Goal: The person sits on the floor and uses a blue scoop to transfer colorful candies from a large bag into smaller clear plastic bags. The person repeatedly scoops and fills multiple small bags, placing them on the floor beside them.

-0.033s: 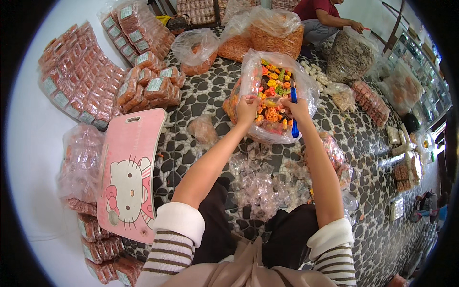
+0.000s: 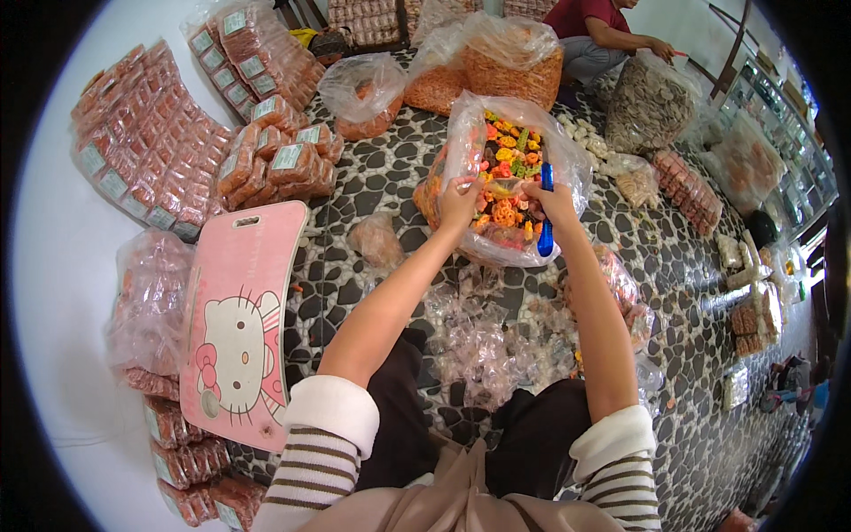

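A large clear plastic bag (image 2: 572,168) stands open in front of me, filled with colourful curly snacks (image 2: 505,213) in orange, yellow, red and green. Over its mouth, my left hand (image 2: 461,202) pinches one side of what looks like a small clear plastic bag (image 2: 503,188). My right hand (image 2: 556,204) is closed on the other side of it. A long blue tool (image 2: 546,235) is also in the right hand, pointing along the line of sight from far to near; its exact kind is hidden by the fingers.
Loose clear plastic bags (image 2: 483,346) lie between my knees and the snack bag. A pink folding table top (image 2: 235,257) leans at left, by stacked packs (image 2: 151,133). Big snack sacks (image 2: 514,66) stand behind. A person (image 2: 594,35) crouches at far right beside a sack (image 2: 651,102).
The blue tool in my right hand has tilted very slightly. Both hands stay in nearly the same place over the snacks.
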### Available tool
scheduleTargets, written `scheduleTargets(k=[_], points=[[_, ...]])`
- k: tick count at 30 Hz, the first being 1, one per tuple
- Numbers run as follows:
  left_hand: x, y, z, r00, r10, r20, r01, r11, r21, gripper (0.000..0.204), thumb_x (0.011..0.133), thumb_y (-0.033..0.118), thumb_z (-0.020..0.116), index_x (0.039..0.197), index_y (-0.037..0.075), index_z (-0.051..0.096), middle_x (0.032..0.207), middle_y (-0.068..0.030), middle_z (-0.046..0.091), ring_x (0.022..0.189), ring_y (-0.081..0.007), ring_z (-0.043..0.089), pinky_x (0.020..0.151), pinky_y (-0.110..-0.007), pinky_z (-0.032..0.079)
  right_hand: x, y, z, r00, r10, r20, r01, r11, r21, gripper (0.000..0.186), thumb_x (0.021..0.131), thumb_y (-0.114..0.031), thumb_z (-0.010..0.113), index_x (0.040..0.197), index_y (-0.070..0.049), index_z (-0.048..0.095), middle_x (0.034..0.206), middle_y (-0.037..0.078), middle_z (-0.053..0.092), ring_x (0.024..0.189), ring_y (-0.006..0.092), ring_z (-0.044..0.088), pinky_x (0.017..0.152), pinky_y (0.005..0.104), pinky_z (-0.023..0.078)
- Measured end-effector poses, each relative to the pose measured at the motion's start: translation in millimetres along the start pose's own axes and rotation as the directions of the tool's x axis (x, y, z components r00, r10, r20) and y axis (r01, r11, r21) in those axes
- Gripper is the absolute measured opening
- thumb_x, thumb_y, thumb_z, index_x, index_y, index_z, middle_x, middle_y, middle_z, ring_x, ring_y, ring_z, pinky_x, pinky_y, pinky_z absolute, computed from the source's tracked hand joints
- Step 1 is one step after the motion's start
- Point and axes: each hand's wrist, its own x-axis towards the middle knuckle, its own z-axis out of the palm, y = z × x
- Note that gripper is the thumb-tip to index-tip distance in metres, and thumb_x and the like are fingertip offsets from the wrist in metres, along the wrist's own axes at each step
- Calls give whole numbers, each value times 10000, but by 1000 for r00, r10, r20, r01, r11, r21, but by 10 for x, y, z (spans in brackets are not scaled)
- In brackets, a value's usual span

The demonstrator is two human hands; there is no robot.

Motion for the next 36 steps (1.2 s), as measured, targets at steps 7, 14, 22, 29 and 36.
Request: scheduleTargets(k=[7,14,22,29,36], points=[[89,-23,93,971,85,223,-75,996,-52,316,833,180,618,1036,-52,547,825,-87,616,669,-128,607,646,-219,510,133,-15,61,978,-187,-93,131,897,-423,159,764,-177,650,753,-20,622,594,37,603,522,90,550,460,245,409],[106,38,24,965,201,166,-221,969,111,229,825,107,601,998,-34,552,781,-74,634,661,-107,595,614,-213,485,83,-42,34,893,-412,-182,185,705,-684,248,723,-198,670,789,31,604,667,181,609,610,314,597,580,386,456],[70,5,60,798,360,484,-489,855,170,157,860,153,553,921,63,440,879,-11,475,841,-86,483,765,-250,405,107,88,77,949,-249,-195,129,868,-480,246,734,-215,676,799,5,588,612,80,569,583,199,569,560,333,436],[84,-39,-12,773,304,556,-486,847,214,169,871,195,542,913,80,425,849,2,446,812,-93,481,751,-256,427,112,55,-20,987,-80,-137,37,956,-291,200,729,-174,687,767,2,599,650,28,567,514,121,513,491,280,397],[24,53,29,905,-72,419,160,971,-179,271,867,228,568,1064,62,484,874,-7,472,818,-100,526,741,-266,493,70,7,83,976,-210,-63,179,929,-323,149,777,-115,653,869,-14,593,606,-2,514,448,57,407,412,202,307]])
